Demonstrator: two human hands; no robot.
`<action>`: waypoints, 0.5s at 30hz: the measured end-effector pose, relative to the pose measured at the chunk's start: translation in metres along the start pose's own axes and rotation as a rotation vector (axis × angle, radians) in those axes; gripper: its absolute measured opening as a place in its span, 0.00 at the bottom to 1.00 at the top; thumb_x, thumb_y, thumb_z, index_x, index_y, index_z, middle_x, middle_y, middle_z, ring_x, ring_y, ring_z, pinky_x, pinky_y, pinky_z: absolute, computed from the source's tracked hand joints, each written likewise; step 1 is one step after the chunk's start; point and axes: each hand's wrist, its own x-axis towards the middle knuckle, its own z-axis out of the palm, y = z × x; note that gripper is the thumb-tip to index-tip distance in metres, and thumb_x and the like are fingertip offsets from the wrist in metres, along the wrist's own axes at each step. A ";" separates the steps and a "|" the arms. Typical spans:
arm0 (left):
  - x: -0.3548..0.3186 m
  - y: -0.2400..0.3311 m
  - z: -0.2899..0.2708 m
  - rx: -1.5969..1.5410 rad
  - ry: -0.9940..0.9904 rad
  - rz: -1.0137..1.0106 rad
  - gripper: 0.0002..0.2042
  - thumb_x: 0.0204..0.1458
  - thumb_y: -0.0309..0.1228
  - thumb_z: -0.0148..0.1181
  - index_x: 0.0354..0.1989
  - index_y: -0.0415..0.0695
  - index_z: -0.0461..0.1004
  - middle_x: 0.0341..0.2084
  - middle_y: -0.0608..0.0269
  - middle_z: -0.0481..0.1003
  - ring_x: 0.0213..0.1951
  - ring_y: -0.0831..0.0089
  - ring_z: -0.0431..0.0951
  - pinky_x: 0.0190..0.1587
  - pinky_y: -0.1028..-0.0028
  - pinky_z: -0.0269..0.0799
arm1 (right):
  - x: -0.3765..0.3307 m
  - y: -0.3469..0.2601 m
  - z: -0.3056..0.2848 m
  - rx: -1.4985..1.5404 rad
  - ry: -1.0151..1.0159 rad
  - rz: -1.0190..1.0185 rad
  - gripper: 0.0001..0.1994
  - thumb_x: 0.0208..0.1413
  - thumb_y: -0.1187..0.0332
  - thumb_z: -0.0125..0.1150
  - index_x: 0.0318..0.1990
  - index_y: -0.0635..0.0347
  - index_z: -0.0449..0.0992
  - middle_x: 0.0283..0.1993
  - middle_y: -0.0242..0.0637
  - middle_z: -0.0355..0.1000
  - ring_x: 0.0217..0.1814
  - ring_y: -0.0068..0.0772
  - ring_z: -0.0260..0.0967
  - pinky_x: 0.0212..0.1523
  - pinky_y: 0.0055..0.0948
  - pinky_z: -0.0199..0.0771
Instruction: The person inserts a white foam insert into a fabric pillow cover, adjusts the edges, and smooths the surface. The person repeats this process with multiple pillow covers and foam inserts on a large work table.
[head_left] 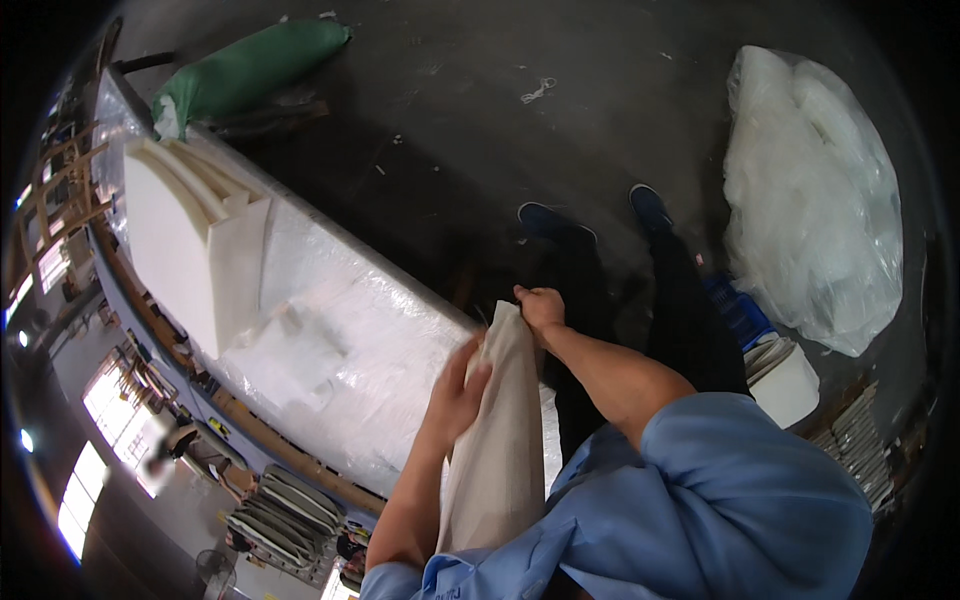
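A long beige cloth cover (500, 440) runs from against my body to a narrow far end in front of me. My right hand (542, 310) is closed at the right side of that end, gripping the cloth's edge. At the left side, my left hand (460, 388) is curled against the cloth, its thumb over the near face. The left fingertips are slightly blurred and partly hidden at the edge. Whether anything fills the cover cannot be seen.
To the left stands a plastic-wrapped table (370, 350) bearing white foam pieces (175, 240). A green sack (255, 70) lies beyond its far end. On the right are a big clear plastic bag of white filling (810, 200), a blue crate (738, 312) and a white container (785, 385).
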 end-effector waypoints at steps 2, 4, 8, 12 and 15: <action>-0.084 0.048 -0.043 -0.183 -0.313 -0.167 0.30 0.69 0.44 0.55 0.73 0.40 0.61 0.72 0.49 0.63 0.75 0.60 0.58 0.76 0.61 0.50 | -0.001 -0.002 -0.006 -0.138 -0.060 -0.032 0.21 0.62 0.52 0.65 0.34 0.65 0.85 0.37 0.50 0.82 0.43 0.47 0.79 0.47 0.42 0.74; -0.158 0.062 -0.075 -0.316 -0.408 -0.118 0.38 0.63 0.45 0.63 0.75 0.38 0.57 0.75 0.47 0.56 0.77 0.58 0.52 0.77 0.61 0.46 | -0.003 -0.006 -0.013 -0.180 -0.090 -0.049 0.22 0.62 0.50 0.64 0.35 0.65 0.85 0.37 0.50 0.82 0.43 0.48 0.80 0.48 0.43 0.74; -0.260 0.104 -0.064 -0.242 -0.208 -0.262 0.46 0.55 0.42 0.73 0.78 0.43 0.52 0.76 0.47 0.55 0.77 0.54 0.53 0.77 0.57 0.49 | -0.004 -0.008 -0.028 -0.289 -0.134 -0.167 0.25 0.64 0.49 0.62 0.31 0.67 0.84 0.33 0.49 0.81 0.38 0.43 0.79 0.44 0.42 0.72; -0.282 0.094 -0.004 0.359 0.262 -0.293 0.47 0.35 0.35 0.82 0.68 0.42 0.64 0.65 0.41 0.67 0.69 0.45 0.65 0.66 0.53 0.68 | -0.002 -0.021 -0.045 -0.490 -0.101 -0.296 0.27 0.68 0.45 0.55 0.33 0.64 0.82 0.37 0.50 0.80 0.44 0.51 0.79 0.46 0.44 0.73; -0.285 0.095 0.006 0.480 0.459 -0.259 0.43 0.30 0.32 0.79 0.61 0.41 0.68 0.56 0.44 0.73 0.59 0.43 0.72 0.63 0.52 0.68 | 0.004 -0.032 -0.066 -0.549 -0.085 -0.441 0.26 0.69 0.46 0.53 0.33 0.62 0.80 0.35 0.46 0.80 0.43 0.49 0.79 0.46 0.44 0.73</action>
